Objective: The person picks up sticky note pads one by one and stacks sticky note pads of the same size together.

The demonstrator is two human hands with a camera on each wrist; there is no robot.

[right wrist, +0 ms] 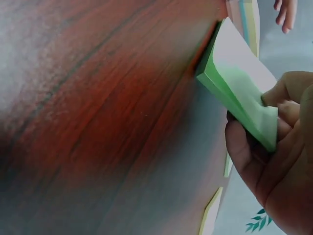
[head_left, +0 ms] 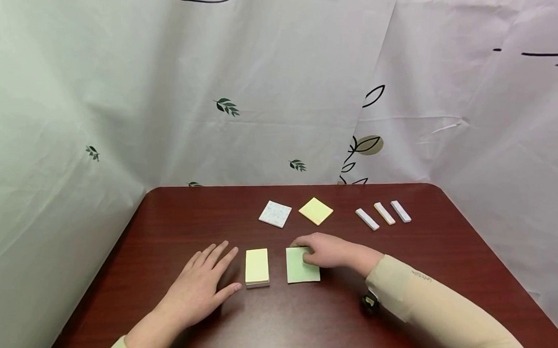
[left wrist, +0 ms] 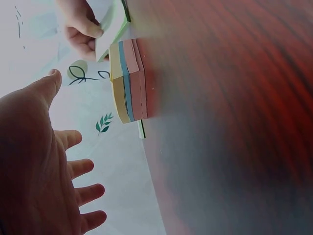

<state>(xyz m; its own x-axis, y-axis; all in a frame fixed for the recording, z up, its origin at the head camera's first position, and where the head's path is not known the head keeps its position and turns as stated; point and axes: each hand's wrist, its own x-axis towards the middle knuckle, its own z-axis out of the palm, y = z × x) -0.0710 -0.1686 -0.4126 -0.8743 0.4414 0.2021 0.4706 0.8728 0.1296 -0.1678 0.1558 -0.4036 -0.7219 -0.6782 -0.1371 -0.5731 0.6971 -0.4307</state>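
My right hand [head_left: 326,250] grips the green sticky-note pad [head_left: 298,271] at its far right part. In the right wrist view, the thumb and fingers of that hand [right wrist: 286,156] pinch the green pad [right wrist: 239,81], which is tilted with one edge near the table. My left hand [head_left: 196,289] is spread, palm down, left of a stack of rectangular note pads [head_left: 257,266] and apart from it. The left wrist view shows this stack [left wrist: 128,83] in yellow, blue and pink layers, beyond the straight fingers of the left hand [left wrist: 44,161].
Behind the hands on the dark red table [head_left: 178,220] lie a white patterned square pad [head_left: 275,214] and a yellow square pad [head_left: 315,211]. Three narrow strips [head_left: 384,213] stand at the back right. A small black object [head_left: 370,301] is by the right sleeve.
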